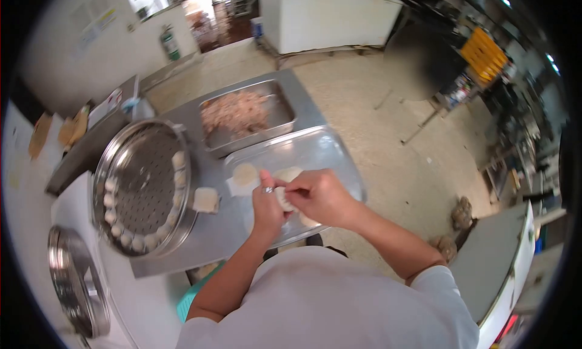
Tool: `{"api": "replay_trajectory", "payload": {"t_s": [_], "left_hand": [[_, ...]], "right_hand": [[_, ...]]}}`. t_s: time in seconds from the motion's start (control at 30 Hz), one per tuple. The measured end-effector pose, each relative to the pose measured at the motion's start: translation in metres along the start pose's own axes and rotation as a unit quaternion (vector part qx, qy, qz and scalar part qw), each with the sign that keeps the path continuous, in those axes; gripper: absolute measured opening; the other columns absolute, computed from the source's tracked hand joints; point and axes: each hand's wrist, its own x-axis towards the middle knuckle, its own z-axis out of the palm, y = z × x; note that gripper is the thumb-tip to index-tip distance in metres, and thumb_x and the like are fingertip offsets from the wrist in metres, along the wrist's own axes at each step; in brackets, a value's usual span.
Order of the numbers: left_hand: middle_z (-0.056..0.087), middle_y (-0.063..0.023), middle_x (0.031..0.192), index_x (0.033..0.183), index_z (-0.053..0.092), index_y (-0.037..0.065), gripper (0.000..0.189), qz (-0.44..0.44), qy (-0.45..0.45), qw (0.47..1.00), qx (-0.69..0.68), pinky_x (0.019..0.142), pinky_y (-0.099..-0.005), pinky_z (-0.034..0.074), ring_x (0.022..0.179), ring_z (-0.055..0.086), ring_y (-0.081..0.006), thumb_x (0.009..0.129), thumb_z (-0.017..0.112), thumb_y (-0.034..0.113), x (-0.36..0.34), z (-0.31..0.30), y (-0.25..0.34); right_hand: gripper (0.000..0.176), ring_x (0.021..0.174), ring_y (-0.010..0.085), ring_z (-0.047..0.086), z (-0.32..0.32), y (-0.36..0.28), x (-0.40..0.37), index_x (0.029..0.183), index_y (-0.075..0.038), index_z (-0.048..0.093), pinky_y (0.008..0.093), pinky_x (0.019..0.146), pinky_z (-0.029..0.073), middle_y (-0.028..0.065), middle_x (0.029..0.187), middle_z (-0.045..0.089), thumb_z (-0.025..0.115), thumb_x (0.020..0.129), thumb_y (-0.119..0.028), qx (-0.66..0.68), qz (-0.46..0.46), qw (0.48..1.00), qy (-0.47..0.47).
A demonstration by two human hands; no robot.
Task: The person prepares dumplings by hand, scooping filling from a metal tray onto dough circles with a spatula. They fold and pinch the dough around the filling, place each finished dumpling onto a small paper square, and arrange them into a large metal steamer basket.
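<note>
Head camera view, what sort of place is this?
Probably a commercial kitchen: a large perforated steamer holds dumplings, a metal pan holds minced filling, and there's a fire extinguisher.

shirt (321, 300) is showing plain white | short sleeves (439, 285) are leaving both forearms (388, 237) bare | left hand (270, 211) is wearing a silvery ring (267, 190)

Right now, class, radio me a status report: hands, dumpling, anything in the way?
Left hand cradling dumpling. Right hand pinching it. Dumpling held over the metal tray. Nothing visibly in the way.
</note>
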Motion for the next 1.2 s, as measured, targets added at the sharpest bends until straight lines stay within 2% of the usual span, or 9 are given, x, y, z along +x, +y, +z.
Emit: {"api": "replay_trajectory", "payload": {"t_s": [0.07,0.17,0.3,0.5,0.6,0.7,0.9,1.0,1.2], "left_hand": [[0.062,-0.0071,0.066,0.083,0.063,0.001,0.081,0.007,-0.035,0.999,0.0,0.04,-0.0273,0.042,0.048,0.058,-0.0139,0.104,0.028,0.07,0.003,0.009,-0.003],[0.063,-0.0082,0.069,0.082,0.063,0.0,0.081,-0.078,-0.143,0.983,-0.086,0.042,-0.0276,0.046,0.052,0.061,-0.0152,0.105,0.027,0.068,0.008,0.025,-0.01],[0.064,-0.0093,0.069,0.08,0.063,0.0,0.084,-0.092,-0.227,0.969,-0.023,0.043,-0.0265,0.046,0.052,0.061,-0.0154,0.104,0.023,0.07,0.009,0.055,-0.001],[0.062,-0.0065,0.07,0.083,0.063,0.005,0.075,-0.109,-0.328,0.938,-0.026,0.04,-0.028,0.042,0.054,0.059,-0.015,0.105,0.026,0.067,0.016,0.086,-0.02],[0.061,-0.0053,0.068,0.082,0.063,0.006,0.075,-0.104,-0.335,0.936,0.021,0.04,-0.0284,0.041,0.052,0.058,-0.0146,0.105,0.027,0.068,0.013,0.101,-0.028],[0.06,-0.0044,0.067,0.082,0.063,0.007,0.074,-0.023,-0.31,0.947,0.085,0.04,-0.0289,0.041,0.052,0.058,-0.0146,0.105,0.027,0.068,0.005,0.114,-0.019],[0.062,-0.0034,0.069,0.083,0.062,0.013,0.07,-0.194,-0.32,0.922,-0.101,0.04,-0.0303,0.041,0.057,0.062,-0.0168,0.103,0.026,0.07,0.019,0.111,-0.027],[0.064,-0.0035,0.071,0.085,0.062,0.015,0.07,-0.25,-0.314,0.905,-0.143,0.04,-0.0311,0.041,0.058,0.063,-0.0177,0.102,0.026,0.073,0.023,0.107,-0.031],[0.064,-0.0049,0.082,0.093,0.061,0.006,0.069,-0.125,-0.245,0.957,-0.094,0.05,-0.0314,0.048,0.066,0.064,-0.016,0.104,0.033,0.068,0.017,0.113,-0.033]], "right_hand": [[0.008,0.065,0.0292,0.07,-0.006,0.003,-0.008,0.089,0.004,0.073,0.0376,0.059,0.056,0.0182,0.082,0.072,0.071,0.082,0.003,-0.001,0.029,0.999,0.026],[0.007,0.065,0.0293,0.069,-0.024,-0.002,-0.025,0.087,0.005,0.072,0.0388,0.059,0.057,0.0182,0.082,0.07,0.068,0.081,0.004,0.05,0.107,0.992,0.03],[0.009,0.063,0.0288,0.068,-0.04,0.004,-0.05,0.089,0.005,0.071,0.0377,0.058,0.056,0.015,0.078,0.067,0.065,0.082,0.004,-0.079,-0.001,0.99,0.116],[0.012,0.066,0.0301,0.066,-0.051,-0.002,-0.09,0.092,0.004,0.071,0.0409,0.061,0.055,0.0144,0.075,0.064,0.068,0.081,0.001,-0.15,0.045,0.966,0.206],[0.009,0.07,0.0357,0.066,-0.056,0.006,-0.103,0.088,0.003,0.069,0.0451,0.062,0.056,0.0156,0.079,0.064,0.067,0.08,0.001,-0.182,0.067,0.961,0.197],[0.014,0.073,0.036,0.066,-0.063,0.007,-0.107,0.094,0.003,0.07,0.0443,0.064,0.056,0.0158,0.082,0.064,0.065,0.081,0.002,-0.186,0.057,0.96,0.203],[0.026,0.076,0.0338,0.066,-0.065,0.009,-0.103,0.105,0.003,0.069,0.0422,0.065,0.056,0.0145,0.092,0.064,0.072,0.079,0.001,-0.161,0.066,0.966,0.192],[0.033,0.082,0.0329,0.066,-0.064,0.013,-0.1,0.105,0.002,0.068,0.0423,0.067,0.057,0.014,0.091,0.062,0.078,0.074,-0.003,-0.259,0.024,0.947,0.191],[0.04,0.083,0.0325,0.066,-0.07,0.022,-0.098,0.108,0.002,0.067,0.0417,0.069,0.056,0.0129,0.088,0.06,0.08,0.071,-0.008,-0.29,0.005,0.939,0.185]]}}
